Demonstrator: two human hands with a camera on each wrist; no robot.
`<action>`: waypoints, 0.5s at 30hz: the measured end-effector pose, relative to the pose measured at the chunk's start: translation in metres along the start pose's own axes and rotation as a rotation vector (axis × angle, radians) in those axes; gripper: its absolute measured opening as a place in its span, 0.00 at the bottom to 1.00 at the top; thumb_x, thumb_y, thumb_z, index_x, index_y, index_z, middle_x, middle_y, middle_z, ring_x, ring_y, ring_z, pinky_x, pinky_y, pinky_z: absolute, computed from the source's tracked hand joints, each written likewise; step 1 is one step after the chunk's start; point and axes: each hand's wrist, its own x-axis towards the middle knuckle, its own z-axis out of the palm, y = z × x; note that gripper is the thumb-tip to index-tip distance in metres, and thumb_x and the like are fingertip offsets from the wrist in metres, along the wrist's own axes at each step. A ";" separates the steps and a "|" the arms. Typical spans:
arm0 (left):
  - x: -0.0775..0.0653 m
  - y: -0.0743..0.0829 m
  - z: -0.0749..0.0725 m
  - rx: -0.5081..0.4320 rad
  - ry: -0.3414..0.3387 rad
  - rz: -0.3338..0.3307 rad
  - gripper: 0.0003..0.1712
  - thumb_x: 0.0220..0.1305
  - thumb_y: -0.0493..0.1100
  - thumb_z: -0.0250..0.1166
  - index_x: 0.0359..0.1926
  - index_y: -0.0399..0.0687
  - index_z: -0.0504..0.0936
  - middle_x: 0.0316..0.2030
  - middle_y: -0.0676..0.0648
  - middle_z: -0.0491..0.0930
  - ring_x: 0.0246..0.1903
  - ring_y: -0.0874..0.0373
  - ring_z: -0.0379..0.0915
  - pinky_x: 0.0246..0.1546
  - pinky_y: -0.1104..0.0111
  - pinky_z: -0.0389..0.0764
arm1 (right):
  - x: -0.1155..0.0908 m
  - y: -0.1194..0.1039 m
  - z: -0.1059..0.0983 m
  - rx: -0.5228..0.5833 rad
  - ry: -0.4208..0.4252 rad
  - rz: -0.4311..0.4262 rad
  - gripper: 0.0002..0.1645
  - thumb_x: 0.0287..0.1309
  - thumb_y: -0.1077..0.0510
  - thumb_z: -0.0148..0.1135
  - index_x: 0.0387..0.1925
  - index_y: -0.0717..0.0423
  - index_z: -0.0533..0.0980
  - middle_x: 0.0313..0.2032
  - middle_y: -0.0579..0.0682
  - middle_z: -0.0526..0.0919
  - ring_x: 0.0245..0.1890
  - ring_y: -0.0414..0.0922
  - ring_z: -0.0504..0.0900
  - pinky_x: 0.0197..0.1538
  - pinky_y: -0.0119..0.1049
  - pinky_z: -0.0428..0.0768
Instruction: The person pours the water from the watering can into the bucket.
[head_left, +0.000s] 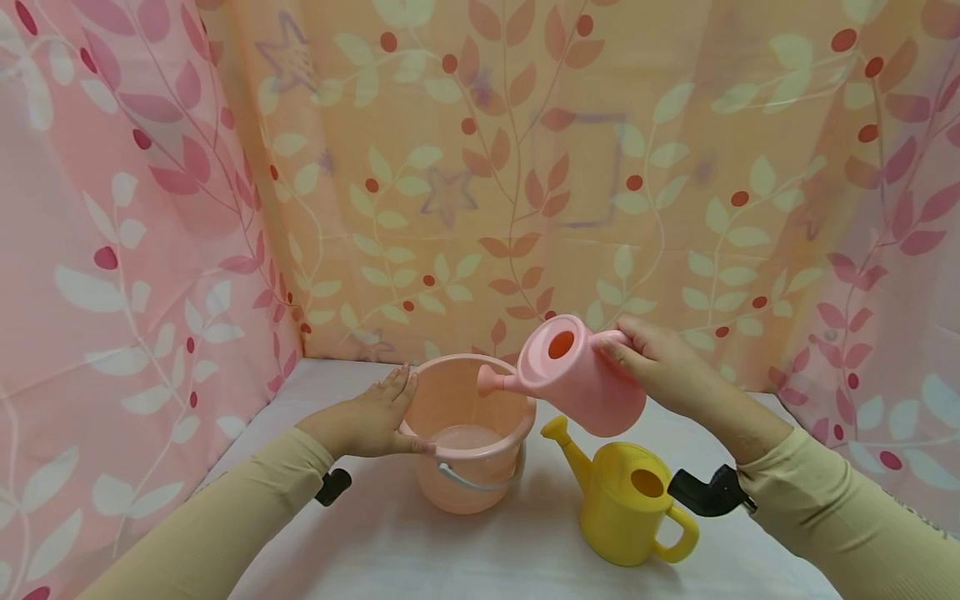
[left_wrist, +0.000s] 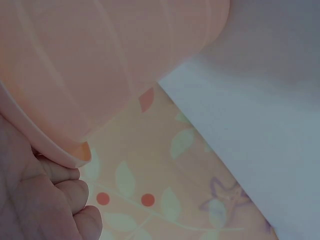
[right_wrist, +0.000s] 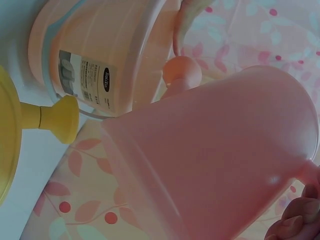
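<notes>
My right hand (head_left: pixel 660 362) grips the handle of a pink watering can (head_left: pixel 592 383), held up in the air and tilted left. Its spout tip (right_wrist: pixel 181 72) is over the right side of a peach bucket (head_left: pixel 457 487). No stream from the spout is visible. My left hand (head_left: pixel 367 417) rests on the bucket's left rim, its fingers extended and its thumb along the front edge. The bucket stands upright with what looks like a little clear water at the bottom. Next to it, a yellow watering can (head_left: pixel 622 512) stands upright, its spout towards the bucket.
A pale table surface (head_left: pixel 450 558) carries the bucket and the yellow can. Patterned leaf curtains (head_left: pixel 450 167) enclose the back and both sides. The bucket's grey handle (head_left: pixel 480 482) hangs down at its front, and a label (right_wrist: pixel 87 82) is on its wall.
</notes>
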 end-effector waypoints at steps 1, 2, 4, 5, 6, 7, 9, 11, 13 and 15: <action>0.000 0.000 0.000 0.000 0.000 -0.001 0.68 0.46 0.80 0.49 0.68 0.29 0.41 0.69 0.32 0.35 0.69 0.42 0.31 0.65 0.49 0.46 | 0.000 0.000 0.000 -0.004 0.001 0.000 0.18 0.61 0.43 0.53 0.29 0.54 0.69 0.23 0.50 0.73 0.27 0.48 0.72 0.28 0.36 0.75; 0.000 0.000 0.000 0.000 0.001 -0.001 0.68 0.46 0.80 0.49 0.68 0.29 0.42 0.69 0.32 0.35 0.69 0.42 0.31 0.65 0.49 0.46 | 0.000 0.000 0.000 -0.005 0.000 0.001 0.18 0.61 0.43 0.53 0.29 0.54 0.69 0.23 0.50 0.73 0.27 0.48 0.72 0.28 0.36 0.75; 0.000 0.000 0.000 0.001 0.001 -0.002 0.68 0.46 0.80 0.49 0.68 0.30 0.42 0.69 0.32 0.35 0.69 0.42 0.31 0.65 0.49 0.46 | 0.000 0.000 0.000 -0.004 -0.002 0.000 0.18 0.61 0.43 0.53 0.29 0.55 0.69 0.23 0.50 0.73 0.27 0.48 0.72 0.28 0.36 0.75; 0.000 0.000 0.000 0.002 0.000 -0.001 0.68 0.46 0.80 0.49 0.68 0.30 0.41 0.69 0.31 0.35 0.69 0.42 0.31 0.65 0.49 0.46 | 0.000 -0.001 0.000 -0.002 -0.003 0.000 0.19 0.61 0.43 0.53 0.29 0.55 0.69 0.23 0.50 0.73 0.27 0.48 0.72 0.28 0.36 0.75; 0.000 0.000 0.000 0.003 -0.001 -0.001 0.68 0.46 0.80 0.49 0.68 0.29 0.41 0.69 0.31 0.35 0.69 0.42 0.31 0.65 0.49 0.46 | 0.000 -0.001 0.000 0.000 -0.004 0.000 0.19 0.61 0.43 0.53 0.29 0.55 0.69 0.23 0.50 0.73 0.28 0.47 0.72 0.28 0.36 0.74; 0.000 0.000 0.000 0.003 -0.001 -0.001 0.68 0.46 0.80 0.49 0.68 0.29 0.41 0.69 0.31 0.35 0.69 0.42 0.31 0.65 0.49 0.46 | 0.000 -0.001 0.000 0.001 -0.005 0.000 0.19 0.61 0.43 0.53 0.29 0.55 0.69 0.23 0.50 0.73 0.28 0.47 0.72 0.28 0.36 0.74; 0.000 0.000 0.000 0.003 -0.001 0.000 0.68 0.46 0.80 0.49 0.68 0.29 0.42 0.69 0.31 0.35 0.69 0.42 0.32 0.65 0.49 0.46 | 0.000 -0.001 0.000 0.006 -0.006 0.000 0.19 0.61 0.43 0.53 0.29 0.55 0.69 0.23 0.50 0.72 0.28 0.47 0.72 0.28 0.36 0.74; 0.000 0.000 -0.001 0.000 -0.001 0.001 0.68 0.47 0.79 0.50 0.68 0.29 0.42 0.69 0.31 0.35 0.69 0.42 0.32 0.65 0.49 0.46 | 0.000 -0.001 0.000 0.006 -0.005 -0.002 0.19 0.61 0.43 0.53 0.29 0.55 0.69 0.23 0.50 0.72 0.28 0.48 0.72 0.28 0.36 0.74; 0.000 0.000 -0.001 -0.002 -0.001 0.000 0.68 0.47 0.79 0.50 0.68 0.29 0.42 0.69 0.31 0.35 0.69 0.42 0.32 0.65 0.49 0.46 | 0.000 -0.001 0.001 0.004 -0.002 -0.002 0.18 0.60 0.43 0.53 0.29 0.54 0.69 0.23 0.50 0.72 0.27 0.48 0.72 0.28 0.36 0.74; 0.000 0.000 -0.001 -0.004 -0.003 -0.001 0.68 0.46 0.79 0.50 0.68 0.29 0.42 0.69 0.32 0.35 0.69 0.42 0.31 0.65 0.49 0.46 | 0.000 -0.001 0.001 0.002 -0.001 -0.004 0.18 0.60 0.43 0.53 0.29 0.54 0.69 0.23 0.50 0.72 0.27 0.48 0.72 0.28 0.36 0.74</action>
